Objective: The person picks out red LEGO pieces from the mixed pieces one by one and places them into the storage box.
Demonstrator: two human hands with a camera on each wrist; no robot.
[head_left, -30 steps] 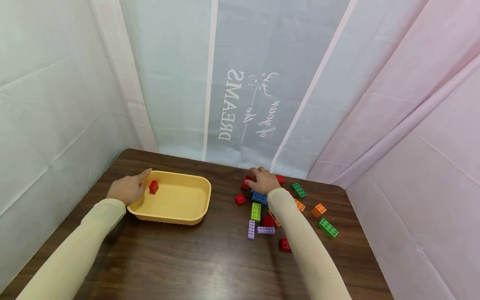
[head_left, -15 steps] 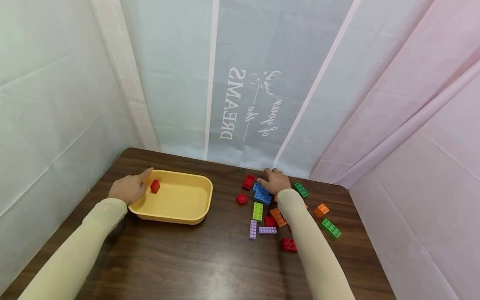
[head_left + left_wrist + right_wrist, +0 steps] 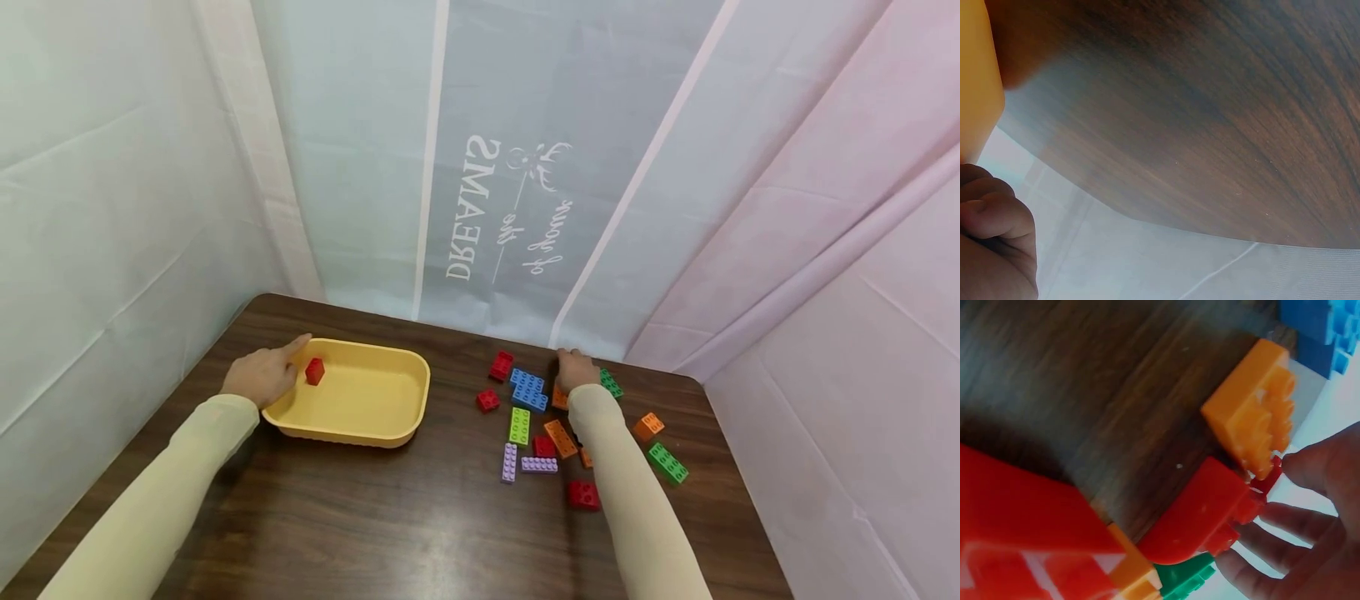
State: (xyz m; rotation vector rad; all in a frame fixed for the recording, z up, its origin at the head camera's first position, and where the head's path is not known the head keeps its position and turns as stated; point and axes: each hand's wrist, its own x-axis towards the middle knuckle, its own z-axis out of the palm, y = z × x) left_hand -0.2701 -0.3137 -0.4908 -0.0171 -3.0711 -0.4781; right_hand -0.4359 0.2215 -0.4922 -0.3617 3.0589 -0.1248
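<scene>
My left hand (image 3: 258, 377) holds the left rim of a yellow tray (image 3: 337, 435), its index finger lying along the edge. In the left wrist view, the curled fingers (image 3: 997, 215) show beside the tray's wall. Inside the tray lies a red toy brick (image 3: 314, 372). At the table's back edge, my right hand (image 3: 577, 372) reaches down among bricks. The right wrist view shows its thumb and fingers spread near a rounded red brick (image 3: 1191, 519), a smaller red piece (image 3: 1267, 478) and an orange brick (image 3: 1241, 400). Whether the fingertips touch them is unclear.
Blue bricks (image 3: 528, 390), a lime brick (image 3: 519, 426), purple bricks (image 3: 539, 465), red bricks (image 3: 583, 495), an orange brick (image 3: 648, 426) and green bricks (image 3: 667, 462) lie around my right forearm. A curtain (image 3: 510, 275) hangs right behind the table.
My right hand has moved right along the back edge, from over the blue bricks to beside an orange brick, and its fingers point lower. My left hand stays on the tray.
</scene>
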